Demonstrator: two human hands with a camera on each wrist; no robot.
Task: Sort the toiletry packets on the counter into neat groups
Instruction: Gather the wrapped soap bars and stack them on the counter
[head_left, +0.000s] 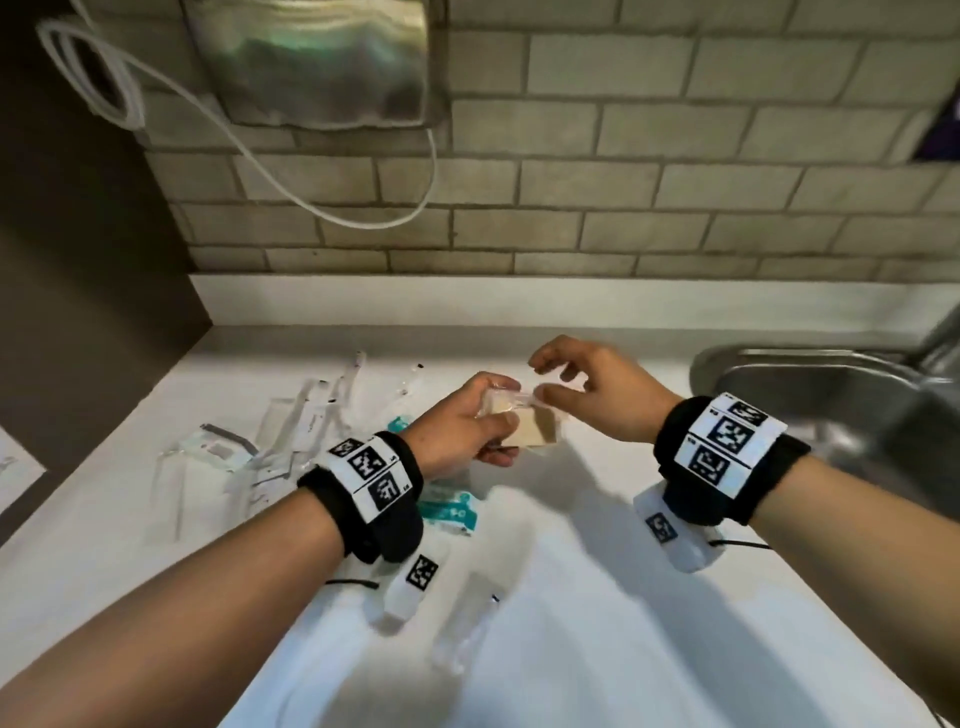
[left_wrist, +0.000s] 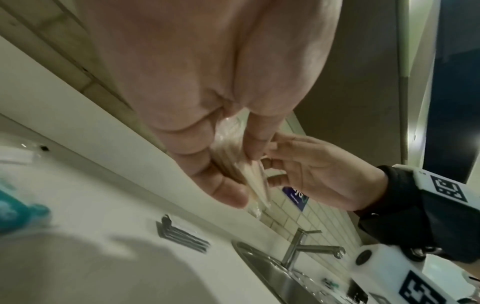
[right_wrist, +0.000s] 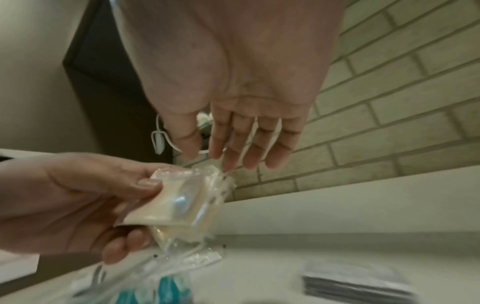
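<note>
The left hand (head_left: 462, 426) holds a small stack of cream-coloured packets (right_wrist: 179, 201) in clear wrap above the counter (head_left: 597, 597), thumb on top and fingers curled beneath, while the right hand (head_left: 597, 389), fingers nearly straight and loosely spread, touches the crinkled wrapper edge with its fingertips (right_wrist: 228, 164) and grips nothing. Below and left of the hands lie scattered clear-wrapped packets (head_left: 291, 415) and teal sachets (head_left: 447, 509), partly hidden by the left wrist, with a flat dark-grey stack (right_wrist: 358, 281) lying apart. A steel sink (head_left: 810, 384) with its tap (left_wrist: 298, 246) sits to the right, and a white cord (head_left: 332, 208) loops down the tiled wall (head_left: 675, 182) behind.
</note>
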